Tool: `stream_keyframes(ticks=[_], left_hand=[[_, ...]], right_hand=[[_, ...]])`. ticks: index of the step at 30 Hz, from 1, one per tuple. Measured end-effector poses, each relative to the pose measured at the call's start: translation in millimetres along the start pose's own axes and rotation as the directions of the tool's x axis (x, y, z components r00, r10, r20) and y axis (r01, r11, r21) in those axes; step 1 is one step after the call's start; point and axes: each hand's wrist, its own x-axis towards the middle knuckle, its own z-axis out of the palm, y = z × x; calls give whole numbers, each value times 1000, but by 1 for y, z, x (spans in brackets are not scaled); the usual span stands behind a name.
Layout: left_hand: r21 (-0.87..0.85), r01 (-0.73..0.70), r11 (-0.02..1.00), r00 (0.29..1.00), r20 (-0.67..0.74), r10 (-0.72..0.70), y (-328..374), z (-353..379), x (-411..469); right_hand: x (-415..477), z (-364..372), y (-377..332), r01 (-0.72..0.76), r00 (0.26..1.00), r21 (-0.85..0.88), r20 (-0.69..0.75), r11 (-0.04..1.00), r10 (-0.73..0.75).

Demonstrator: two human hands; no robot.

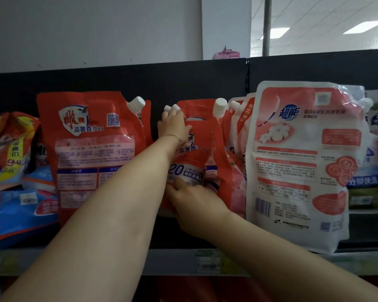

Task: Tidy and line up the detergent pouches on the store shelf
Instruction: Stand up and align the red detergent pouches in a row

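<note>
Head view.

Red pouch (203,149) standing mid-shelf, between a second red pouch (90,149) on its left and a crowded row of spouted pouches (238,127) on its right. Base near the shelf lip (172,261).

Left hand (175,125) up at the top left corner, fingers curled over the upper edge and clamped onto it. Right hand (192,199) low down, fingers wrapped round the lower left edge, pinching the film. Thumb positions hidden on both.

Risks, judged from this layout:
- Soft film held only at two corners of one side; likely to buckle or fold in the middle if pushed, then slump instead of standing.
- Row on the right leaning against it; any sideways shift probably drags or topples those.
- Large pale pouch (297,160) hanging past the shelf lip at its base; a nudge from the right forearm could tip it off.
- Blue packs (22,212) lying flat at far left, well apart, not at risk here.

Orientation: long axis near vertical, top leaning slightly right. White cap (219,107) at the upper right corner, pointing up and to the right. Printed front facing outward, toward the aisle.
</note>
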Motion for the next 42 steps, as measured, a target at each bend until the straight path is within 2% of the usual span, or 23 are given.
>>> stream_keyframes(ticks=[5, 8, 12, 15, 20, 26, 30, 34, 38, 42], left_hand=[[-125, 35, 992, 989, -136, -52, 7, -18, 4], [-243, 22, 970, 982, -177, -67, 19, -45, 3], [-231, 37, 972, 977, -195, -84, 29, -68, 0], [-211, 67, 975, 975, -194, -109, 29, -76, -1], [-209, 148, 967, 973, -146, -181, 35, -87, -5], [-187, 232, 955, 968, -53, -246, 36, -109, -7], [-127, 169, 977, 985, 38, -166, 39, -121, -13], [-87, 101, 991, 994, 59, -96, 47, -126, -22], [-50, -81, 995, 992, -102, 76, 61, -131, -38], [-47, -304, 952, 909, -313, 275, 66, -132, -60]], right_hand=[[6, -1, -10, -91, 993, -75, 73, 993, 97], [14, -2, -13, -193, 981, -129, -3, 973, 194], [33, 9, -11, -291, 926, -60, 232, 955, 296], [41, 10, -11, -331, 909, -54, 250, 942, 334], [47, -4, -7, -326, 848, -61, 422, 943, 321], [38, -13, -8, -170, 870, -181, 435, 969, 234], [27, -17, -9, -152, 890, -131, 412, 980, 193], [16, -27, -10, -140, 916, -103, 365, 985, 169], [4, -35, -11, -85, 964, -136, 238, 987, 116], [-10, -37, -14, -74, 977, -80, 192, 994, 88]])
